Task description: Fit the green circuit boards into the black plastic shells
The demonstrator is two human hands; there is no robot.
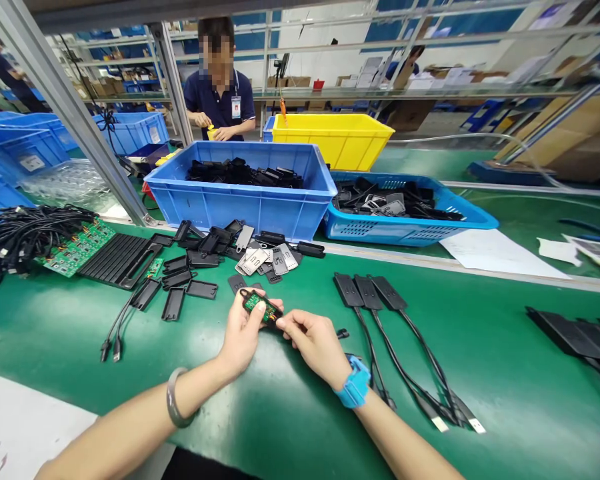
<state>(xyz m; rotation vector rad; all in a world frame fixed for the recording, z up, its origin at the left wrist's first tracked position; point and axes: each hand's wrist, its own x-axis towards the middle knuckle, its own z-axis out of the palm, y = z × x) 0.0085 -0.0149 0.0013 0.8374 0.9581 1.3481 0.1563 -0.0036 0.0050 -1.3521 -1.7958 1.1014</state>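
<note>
My left hand (244,331) is closed around a small black plastic case (279,311) with a green circuit board (257,305) inside, its thumb pressing on the board. Thin coloured wires show at the board's right end. There my right hand (320,343) pinches the black cable at the case's edge; most of that cable is hidden behind the hand, and a dark connector (343,333) shows beyond it. Just behind my hands lie grey cover plates (255,260) and black case halves (173,303). To the right are three closed cases with USB cables (367,292).
Behind the parts stand a blue bin (240,203) and a blue basket (405,230), both holding black parts, with a yellow bin (330,140) farther back. Wired circuit boards (75,247) are stacked left. More black cases (580,340) lie far right. A co-worker (220,100) stands opposite.
</note>
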